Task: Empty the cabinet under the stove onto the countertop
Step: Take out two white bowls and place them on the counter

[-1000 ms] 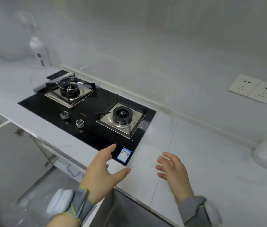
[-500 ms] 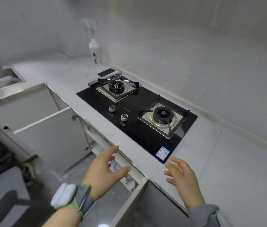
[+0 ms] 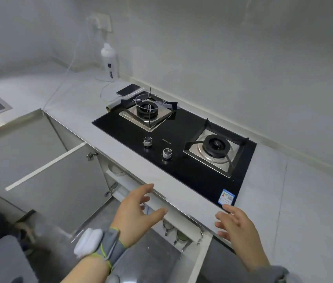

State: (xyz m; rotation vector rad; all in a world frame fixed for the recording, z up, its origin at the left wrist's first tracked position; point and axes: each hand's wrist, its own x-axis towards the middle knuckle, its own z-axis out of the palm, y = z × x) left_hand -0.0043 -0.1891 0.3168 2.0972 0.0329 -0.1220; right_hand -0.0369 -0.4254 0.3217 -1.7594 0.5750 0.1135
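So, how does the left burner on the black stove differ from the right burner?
The left burner carries a thin wire ring on its grate; the right burner carries nothing. The left burner lies next to a phone; the right burner lies closer to the blue sticker. Both have a black head in a square steel tray.

Left hand (image 3: pixel 139 213) raised, fingers loosely spread, right hand (image 3: pixel 237 227) likewise, neither gripping anything

Nothing legible: small white brand print (image 3: pixel 166 142) on black glass hob (image 3: pixel 182 170), blue-and-white sticker (image 3: pixel 226 197) at its corner, dark label (image 3: pixel 110 67) on white plastic bottle (image 3: pixel 108 53).
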